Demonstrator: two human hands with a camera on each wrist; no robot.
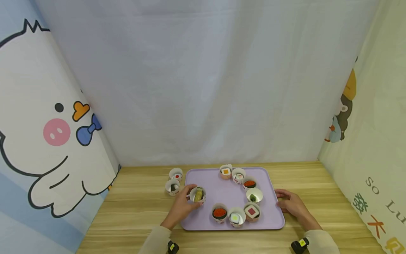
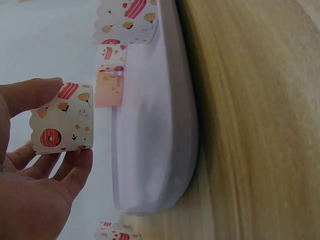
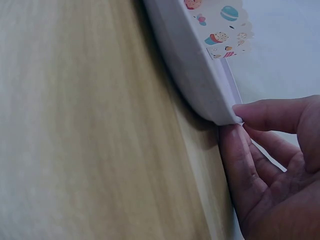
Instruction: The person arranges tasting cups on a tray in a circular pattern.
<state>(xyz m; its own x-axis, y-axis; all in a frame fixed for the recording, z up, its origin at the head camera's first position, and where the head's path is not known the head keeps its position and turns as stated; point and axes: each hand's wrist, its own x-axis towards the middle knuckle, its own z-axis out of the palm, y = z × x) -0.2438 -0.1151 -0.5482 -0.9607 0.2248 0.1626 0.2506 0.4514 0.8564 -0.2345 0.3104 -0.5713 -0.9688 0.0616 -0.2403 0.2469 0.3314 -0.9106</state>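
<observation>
My left hand [image 1: 182, 206] grips a paper baking cup [image 2: 65, 117] printed with donuts and flowers. Inside the cup lies a yellow-green sushi piece [image 1: 198, 194]. Thumb and fingers clasp the cup from opposite sides, over the left part of a lilac tray [image 1: 219, 188]. At the tray's right edge my right hand [image 1: 295, 204] pinches the rim between thumb and fingers, as the right wrist view shows. Arranged on the tray in a curve are several cups with sushi pieces, among them one with orange-red roe [image 1: 220, 213] and one with a green topping [image 1: 253, 197].
Left of the tray, two more cups stand on the wooden table [image 1: 139, 201]: one with a red-dotted white piece [image 1: 176, 174], the other with a dark and white piece [image 1: 172, 187]. A pale curtain [image 1: 203, 88] hangs behind, with printed cloths on both sides.
</observation>
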